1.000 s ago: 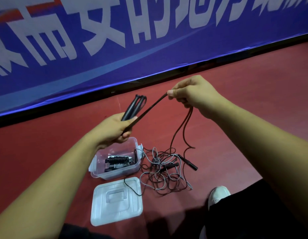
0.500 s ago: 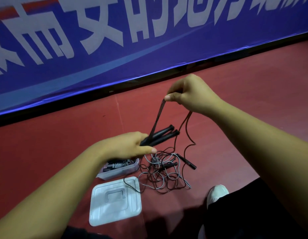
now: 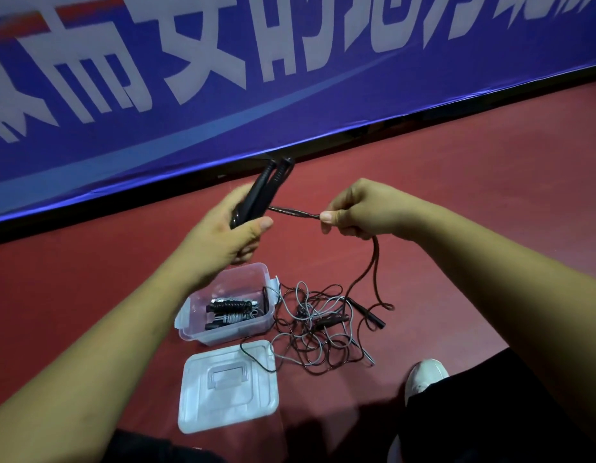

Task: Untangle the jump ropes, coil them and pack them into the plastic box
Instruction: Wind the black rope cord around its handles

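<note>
Handles [image 3: 266, 192] of one dark jump rope, two laid side by side, stand up out of the left hand [image 3: 229, 235], whose fingers and thumb are curled round their lower ends. A short doubled run of cord [image 3: 294, 212] crosses from them to the right hand [image 3: 356, 212], which pinches it between thumb and forefinger with the other fingers curled in. The slack [image 3: 370, 265] drops from under that hand in a long loop toward the floor.

The step looks like coiling this rope round its own handles. To do it well, the run between the hands should be held lightly taut, each turn laid just beside the one before, and the cord let slip through the right fingers rather than be tugged. The slack ends close to the tangle [image 3: 320, 329] of grey and dark ropes. Whether it is quite free of that tangle cannot be told, so a snag there is the likely trouble. Lifting the loop clear before drawing it in would be wiser than pulling.

The plastic box [image 3: 223, 335] sits open on the red floor [image 3: 490, 195], touching the tangle's left side, with coiled ropes [image 3: 229, 310] already inside. Its lid [image 3: 223, 406] lies flat just nearer the person, and one thin strand trails over the lid's corner. A white shoe [image 3: 423, 375] rests to the right of the lid. A blue banner [image 3: 223, 78] runs along the floor's far edge.
</note>
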Motion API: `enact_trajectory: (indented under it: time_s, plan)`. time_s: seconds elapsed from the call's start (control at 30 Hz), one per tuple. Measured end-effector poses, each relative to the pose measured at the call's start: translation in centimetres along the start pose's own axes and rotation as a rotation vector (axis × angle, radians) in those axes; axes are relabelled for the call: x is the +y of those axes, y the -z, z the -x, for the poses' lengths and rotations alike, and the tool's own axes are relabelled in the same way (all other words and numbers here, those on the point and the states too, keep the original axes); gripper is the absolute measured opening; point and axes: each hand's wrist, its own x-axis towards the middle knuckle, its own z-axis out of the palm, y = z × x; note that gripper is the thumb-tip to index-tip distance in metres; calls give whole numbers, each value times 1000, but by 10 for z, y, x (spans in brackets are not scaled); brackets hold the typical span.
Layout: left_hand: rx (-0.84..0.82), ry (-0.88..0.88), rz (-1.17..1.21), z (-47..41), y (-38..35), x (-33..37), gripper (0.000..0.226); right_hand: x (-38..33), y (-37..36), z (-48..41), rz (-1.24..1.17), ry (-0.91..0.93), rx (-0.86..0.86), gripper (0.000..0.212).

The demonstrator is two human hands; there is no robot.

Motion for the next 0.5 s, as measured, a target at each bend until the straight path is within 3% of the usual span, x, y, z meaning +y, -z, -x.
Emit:
enact_trajectory:
  time_s: [0.13, 0.23, 0.37, 0.5]
  plan:
    - [72, 4, -146, -5, 9, -10, 14, -8, 4, 6, -90, 43, -44, 24]
    - [140, 11, -316, -9, 17, -16, 21, -19, 3, 12, -91, 95, -89, 18]
    - [160, 8, -807, -10, 8, -19, 24, -28, -4, 18, -28, 149, -134, 19]
    - [118, 30, -1004, -8, -14, -24, 32, -36, -7, 20, 33, 196, -58, 14]
